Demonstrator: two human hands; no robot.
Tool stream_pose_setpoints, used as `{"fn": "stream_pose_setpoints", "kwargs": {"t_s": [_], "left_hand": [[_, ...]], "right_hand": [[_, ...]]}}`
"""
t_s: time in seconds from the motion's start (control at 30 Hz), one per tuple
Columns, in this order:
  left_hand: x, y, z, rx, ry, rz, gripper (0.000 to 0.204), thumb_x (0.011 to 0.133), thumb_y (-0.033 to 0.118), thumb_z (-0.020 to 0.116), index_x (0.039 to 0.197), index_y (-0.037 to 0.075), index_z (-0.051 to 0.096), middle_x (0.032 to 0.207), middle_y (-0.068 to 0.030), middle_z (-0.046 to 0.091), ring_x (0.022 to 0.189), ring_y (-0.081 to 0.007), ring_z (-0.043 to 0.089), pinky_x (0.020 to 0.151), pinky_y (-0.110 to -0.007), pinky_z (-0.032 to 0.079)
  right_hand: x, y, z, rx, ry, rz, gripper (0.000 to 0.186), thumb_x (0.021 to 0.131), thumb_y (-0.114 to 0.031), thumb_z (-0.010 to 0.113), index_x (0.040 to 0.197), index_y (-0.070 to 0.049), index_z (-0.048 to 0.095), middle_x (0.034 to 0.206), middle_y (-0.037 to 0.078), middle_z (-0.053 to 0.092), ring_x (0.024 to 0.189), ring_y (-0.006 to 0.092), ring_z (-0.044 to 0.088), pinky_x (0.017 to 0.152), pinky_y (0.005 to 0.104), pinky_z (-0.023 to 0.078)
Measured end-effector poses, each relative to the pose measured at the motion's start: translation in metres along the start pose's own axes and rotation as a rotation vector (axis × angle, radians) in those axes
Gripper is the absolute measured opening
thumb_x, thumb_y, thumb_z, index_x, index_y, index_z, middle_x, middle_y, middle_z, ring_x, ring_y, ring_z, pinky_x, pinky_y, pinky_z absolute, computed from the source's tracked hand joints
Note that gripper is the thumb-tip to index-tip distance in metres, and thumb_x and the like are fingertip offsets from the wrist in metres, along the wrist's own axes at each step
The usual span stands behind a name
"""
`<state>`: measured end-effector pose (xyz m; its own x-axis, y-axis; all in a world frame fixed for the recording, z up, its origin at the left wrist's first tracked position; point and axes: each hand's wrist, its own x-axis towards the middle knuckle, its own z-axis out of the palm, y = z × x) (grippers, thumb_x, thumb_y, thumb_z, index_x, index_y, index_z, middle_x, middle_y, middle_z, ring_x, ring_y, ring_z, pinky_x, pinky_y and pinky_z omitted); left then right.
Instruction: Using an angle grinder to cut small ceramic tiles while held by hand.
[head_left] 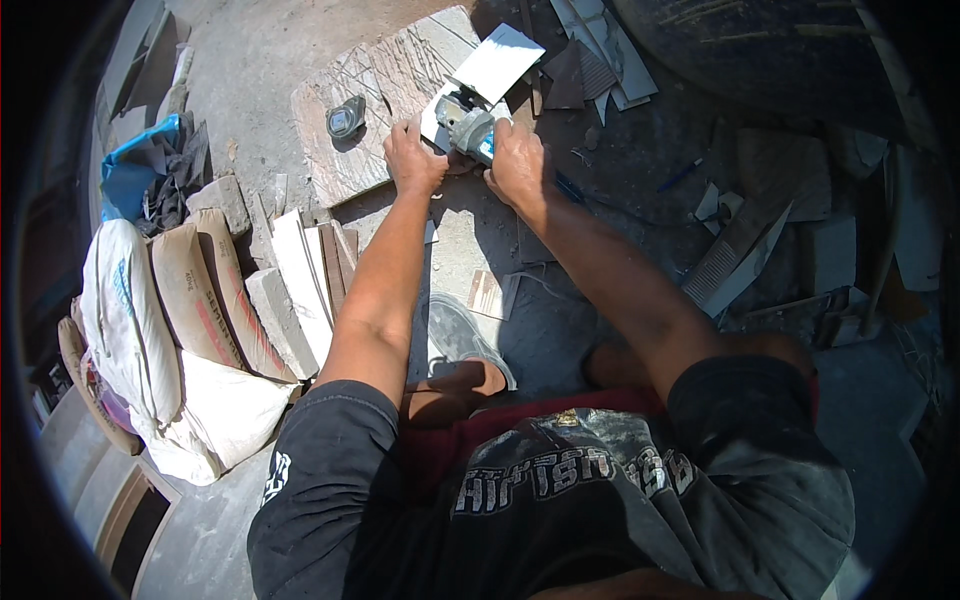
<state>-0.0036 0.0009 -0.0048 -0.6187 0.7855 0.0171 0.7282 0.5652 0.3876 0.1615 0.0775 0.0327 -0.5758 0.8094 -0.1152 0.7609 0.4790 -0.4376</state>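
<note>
Right hand (520,165), fingers wrapped around a grinder (466,126), reaches a slab's (340,172) near edge; left hand (415,162) curls by the tile (432,122) on that slab, its hold unclear. Cutting appears underway, likely calling next for a steady tile.

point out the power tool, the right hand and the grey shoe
Power tool (469,128): head view, grey front housing
Right hand (519,163): head view, back of the hand
Grey shoe (457,328): head view, top of the shoe

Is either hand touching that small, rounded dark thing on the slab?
No, bare slab shows between the small rounded object and the left hand, while the right hand grips the power tool.
</note>
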Motion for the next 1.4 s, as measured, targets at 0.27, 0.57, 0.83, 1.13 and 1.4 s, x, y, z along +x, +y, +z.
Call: {"fn": "stream_pose_setpoints", "kwargs": {"t_s": [0.27,0.57,0.83,1.13,1.4], "left_hand": [[0.001,-0.003,0.001,0.023,-0.010,0.003,0.078,0.062,0.022,0.083,0.135,0.013,0.057,0.127,-0.0130,0.053,0.122,-0.0359,0.048,0.108,-0.044,0.040],[0.000,-0.002,0.000,0.008,-0.008,0.001,0.078,0.059,0.017,0.079,0.134,0.014,0.057,0.126,-0.0124,0.053,0.121,-0.0358,0.048,0.108,-0.043,0.040],[0.000,-0.002,-0.001,0.017,-0.035,-0.017,0.081,0.058,0.019,0.081,0.135,0.014,0.056,0.129,-0.0120,0.051,0.123,-0.0355,0.046,0.110,-0.043,0.039],[0.000,-0.001,-0.002,0.010,-0.049,-0.028,0.083,0.057,0.023,0.083,0.135,0.012,0.057,0.131,-0.0124,0.051,0.125,-0.0348,0.046,0.111,-0.043,0.038],[0.000,-0.001,-0.002,0.013,-0.058,-0.027,0.085,0.056,0.024,0.083,0.136,0.012,0.056,0.132,-0.0125,0.051,0.125,-0.0349,0.045,0.111,-0.043,0.038]], "right_hand": [[-0.003,0.000,-0.006,0.022,-0.001,-0.015,0.066,0.062,-0.017,0.090,0.114,-0.004,0.051,0.106,0.020,0.061,0.096,0.0390,0.064,0.082,0.0470,0.053],[-0.005,0.000,-0.009,0.005,-0.017,0.005,0.061,0.065,-0.018,0.090,0.111,-0.007,0.052,0.105,0.019,0.063,0.096,0.0383,0.066,0.081,0.0462,0.054],[-0.008,0.001,-0.018,-0.032,-0.054,0.010,0.059,0.068,-0.021,0.089,0.112,-0.007,0.051,0.106,0.018,0.063,0.096,0.0365,0.066,0.080,0.0453,0.055],[-0.012,0.002,-0.025,-0.063,-0.057,-0.022,0.043,0.075,-0.018,0.080,0.107,-0.006,0.053,0.099,0.017,0.065,0.094,0.0358,0.070,0.079,0.0442,0.056],[-0.013,0.003,-0.029,-0.067,-0.094,-0.002,0.042,0.077,-0.019,0.079,0.108,-0.006,0.053,0.102,0.017,0.064,0.098,0.0367,0.069,0.082,0.0447,0.055]]}}
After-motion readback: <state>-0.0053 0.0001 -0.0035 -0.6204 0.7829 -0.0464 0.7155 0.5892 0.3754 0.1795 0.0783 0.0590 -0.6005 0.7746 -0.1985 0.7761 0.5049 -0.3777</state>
